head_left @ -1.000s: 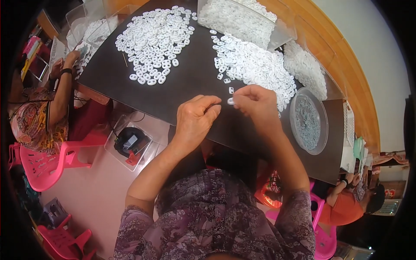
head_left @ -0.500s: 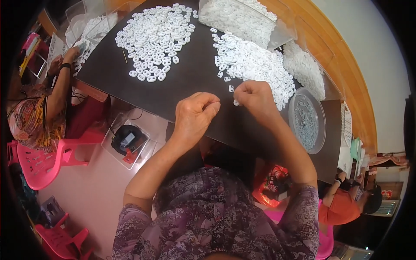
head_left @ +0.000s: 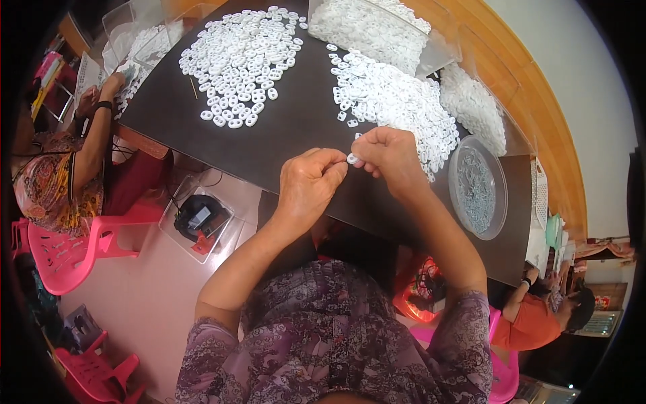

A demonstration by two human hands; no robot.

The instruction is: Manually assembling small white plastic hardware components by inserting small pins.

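A small white plastic piece with a rounded edge is pinched in the fingertips of my right hand. It sits right against the fingertips of my left hand, which is closed with thumb and forefinger together. Whatever the left fingers hold is hidden. Both hands are over the near part of the dark table. Beyond my right hand spreads a heap of small white two-holed pieces. Farther off to the left lies a pile of white oval two-holed pieces.
A clear bin of white pieces stands at the back, and a round clear tub of small greyish parts at the right. A thin stick lies left of the oval pile. Another person works at left, one in orange at right.
My right hand has moved slightly left, bringing the white piece to my left fingertips. The left hand has shifted a little toward it. The piles look the same.
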